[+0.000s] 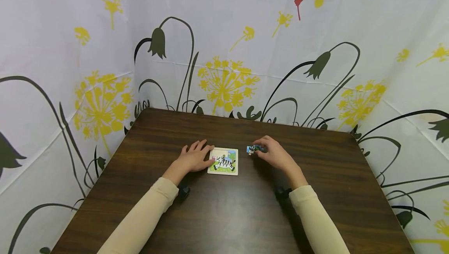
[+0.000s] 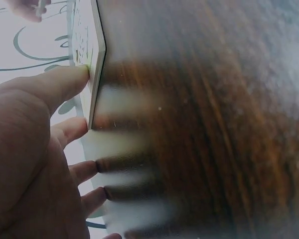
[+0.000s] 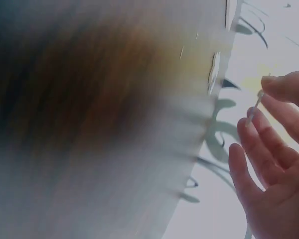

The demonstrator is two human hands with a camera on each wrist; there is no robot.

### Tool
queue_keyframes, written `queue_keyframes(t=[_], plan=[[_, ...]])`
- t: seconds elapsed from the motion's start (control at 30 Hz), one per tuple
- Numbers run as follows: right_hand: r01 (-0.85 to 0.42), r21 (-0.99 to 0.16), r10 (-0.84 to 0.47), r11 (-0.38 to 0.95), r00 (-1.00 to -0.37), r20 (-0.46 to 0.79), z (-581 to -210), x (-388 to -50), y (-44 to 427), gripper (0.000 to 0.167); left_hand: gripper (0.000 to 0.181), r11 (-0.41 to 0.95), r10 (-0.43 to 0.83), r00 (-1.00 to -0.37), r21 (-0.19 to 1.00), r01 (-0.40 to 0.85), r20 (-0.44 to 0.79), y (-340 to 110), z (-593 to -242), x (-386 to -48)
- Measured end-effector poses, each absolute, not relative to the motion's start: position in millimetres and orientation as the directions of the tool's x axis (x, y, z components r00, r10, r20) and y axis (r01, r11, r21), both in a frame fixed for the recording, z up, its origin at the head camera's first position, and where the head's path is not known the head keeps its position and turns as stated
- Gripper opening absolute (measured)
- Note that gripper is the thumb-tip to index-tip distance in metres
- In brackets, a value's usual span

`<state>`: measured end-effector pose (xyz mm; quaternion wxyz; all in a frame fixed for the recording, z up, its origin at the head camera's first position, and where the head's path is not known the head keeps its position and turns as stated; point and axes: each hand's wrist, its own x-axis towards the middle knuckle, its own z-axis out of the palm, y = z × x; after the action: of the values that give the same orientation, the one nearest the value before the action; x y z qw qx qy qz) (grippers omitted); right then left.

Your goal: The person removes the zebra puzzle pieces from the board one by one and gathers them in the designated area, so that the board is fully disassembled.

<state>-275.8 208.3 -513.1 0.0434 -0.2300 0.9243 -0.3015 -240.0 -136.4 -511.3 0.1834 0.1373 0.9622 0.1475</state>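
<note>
On the table (image 1: 231, 215), to the left of the right hand (image 1: 277, 156) and slightly nearer the person, a puzzle board (image 1: 223, 173) is lying flat, touching the left hand (image 1: 192, 159). That sideways relation is probably what matters most: the right hand is pinching a thin puzzle piece (image 3: 255, 107) between thumb and fingertips, apart from the board, while a pale bare patch (image 1: 219, 152) is showing in the board's far-left part, beside the zebra picture (image 1: 224, 163).

The left hand is the nearer of the two, spreading its fingers without gripping; its thumb is resting on the board's left side and its index finger is touching the far-left corner. The board is looking nearly square, so no long axis is standing out. The right wrist view is showing the piece edge-on and slanting, hiding its outline. Another thin, pale thing (image 3: 214, 73) is lying on the table there, too unclear to name.
</note>
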Motion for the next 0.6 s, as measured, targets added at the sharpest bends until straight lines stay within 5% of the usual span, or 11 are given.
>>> queue_keyframes(t=[0.6], plan=[[-0.321,-0.533,-0.406,0.783,-0.913,-0.047,-527,-287,239,0.029,0.075,0.917,0.306,-0.885,0.36,0.174,-0.351,-138,-536,-255]])
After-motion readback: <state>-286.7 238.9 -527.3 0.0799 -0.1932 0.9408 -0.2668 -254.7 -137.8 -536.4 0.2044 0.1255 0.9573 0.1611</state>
